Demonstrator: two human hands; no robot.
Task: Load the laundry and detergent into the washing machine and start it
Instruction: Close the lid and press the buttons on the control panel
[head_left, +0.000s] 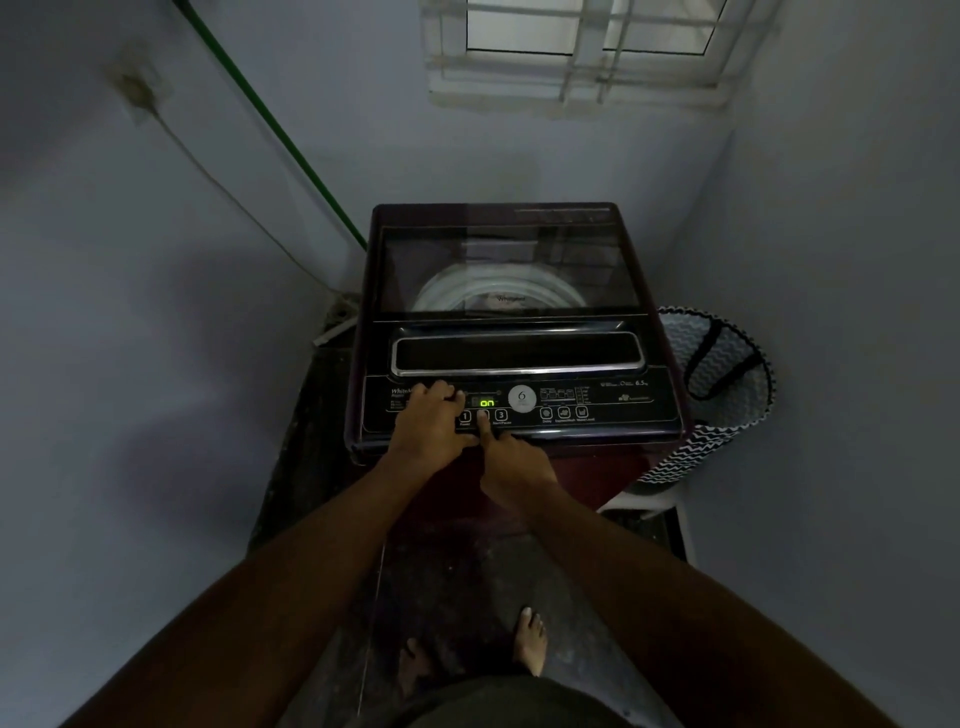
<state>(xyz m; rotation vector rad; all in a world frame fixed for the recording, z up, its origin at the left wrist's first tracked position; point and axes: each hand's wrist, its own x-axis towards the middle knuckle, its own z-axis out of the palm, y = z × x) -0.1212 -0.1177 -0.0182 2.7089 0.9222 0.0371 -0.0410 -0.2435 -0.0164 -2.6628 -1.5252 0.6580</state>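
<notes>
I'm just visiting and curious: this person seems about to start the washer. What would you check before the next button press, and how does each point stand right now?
1. Lid closed: ok, the glass lies flat over the drum.
2. Power on: ok, the display glows "on".
3. Laundry inside the washing machine: cannot tell, the glass shows only the drum rim and reflections.
4. Detergent added: cannot tell, none is visible.
5. Finger on the right button: the right hand has its index tip on the middle numbered button, between 1 and button 3, marked Start/Pause; start not yet pressed.
6. Left hand clear of buttons: not ok, it rests on the panel beside the display.
</notes>
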